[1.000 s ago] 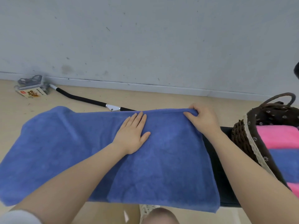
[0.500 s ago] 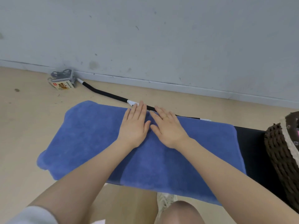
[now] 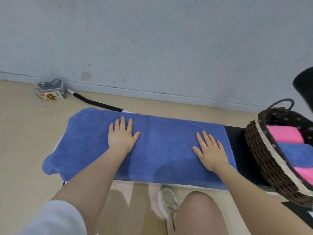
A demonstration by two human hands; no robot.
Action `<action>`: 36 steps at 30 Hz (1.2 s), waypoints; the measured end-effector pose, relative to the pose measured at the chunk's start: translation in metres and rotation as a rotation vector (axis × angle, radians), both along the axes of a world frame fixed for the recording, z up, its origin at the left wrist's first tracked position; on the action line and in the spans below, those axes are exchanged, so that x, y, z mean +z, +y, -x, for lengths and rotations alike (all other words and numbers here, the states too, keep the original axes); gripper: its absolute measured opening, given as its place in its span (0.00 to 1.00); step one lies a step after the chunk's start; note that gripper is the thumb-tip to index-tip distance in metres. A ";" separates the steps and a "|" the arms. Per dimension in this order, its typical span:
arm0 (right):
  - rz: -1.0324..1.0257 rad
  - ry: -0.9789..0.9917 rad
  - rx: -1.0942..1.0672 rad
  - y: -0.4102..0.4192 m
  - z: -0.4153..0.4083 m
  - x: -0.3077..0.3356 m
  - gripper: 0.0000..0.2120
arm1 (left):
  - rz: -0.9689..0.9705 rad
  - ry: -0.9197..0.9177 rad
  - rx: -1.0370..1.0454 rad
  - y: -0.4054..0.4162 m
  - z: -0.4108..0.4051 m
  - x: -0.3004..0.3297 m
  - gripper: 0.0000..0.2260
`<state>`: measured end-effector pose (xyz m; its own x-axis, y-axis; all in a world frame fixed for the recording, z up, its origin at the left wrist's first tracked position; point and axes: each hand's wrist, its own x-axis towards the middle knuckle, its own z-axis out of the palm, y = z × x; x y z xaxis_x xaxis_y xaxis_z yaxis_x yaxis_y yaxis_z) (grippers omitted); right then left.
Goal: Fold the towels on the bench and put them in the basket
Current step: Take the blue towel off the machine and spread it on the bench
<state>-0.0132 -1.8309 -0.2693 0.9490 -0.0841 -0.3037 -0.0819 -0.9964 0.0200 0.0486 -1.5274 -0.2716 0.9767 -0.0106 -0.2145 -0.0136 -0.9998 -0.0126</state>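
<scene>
A blue towel (image 3: pixel 160 146), folded into a long strip, lies flat along the black bench (image 3: pixel 237 150) and covers most of it; its left end hangs past the bench. My left hand (image 3: pixel 122 136) presses flat on the towel left of centre, fingers straight. My right hand (image 3: pixel 210 150) lies flat on the towel near its right end. At the right end of the bench stands a dark wicker basket (image 3: pixel 260 160) with a light trim, and inside it are folded pink and blue towels (image 3: pixel 286 138).
A black pole with white fittings (image 3: pixel 94 103) lies on the floor behind the bench, beside a small box and grey clips (image 3: pixel 50 93) at the wall. My knee and a white shoe (image 3: pixel 167 204) are below the bench. A dark object (image 3: pixel 304 85) sits at the right edge.
My hands were side by side at the towel's middle; now they have slid apart, the right one out to the towel's right end. The view shifted and the basket's inside shows again.
</scene>
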 end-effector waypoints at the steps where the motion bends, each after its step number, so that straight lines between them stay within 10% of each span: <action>1: -0.004 0.022 -0.050 -0.011 0.006 0.004 0.30 | -0.023 0.005 -0.023 -0.007 0.005 0.003 0.28; 10: -0.479 -0.211 -0.553 -0.060 0.056 0.031 0.06 | 0.217 0.136 -0.696 -0.125 0.082 0.023 0.28; 20: -0.564 0.076 -0.729 -0.076 0.116 0.026 0.19 | 0.217 0.072 -0.695 -0.163 0.121 0.001 0.27; 26: -1.328 -0.016 -1.087 -0.043 0.128 0.005 0.13 | 0.170 0.073 -0.702 -0.155 0.122 -0.006 0.26; 36: -1.069 -0.444 -0.369 0.076 0.072 0.064 0.16 | 1.083 0.003 -0.296 -0.101 0.114 0.031 0.19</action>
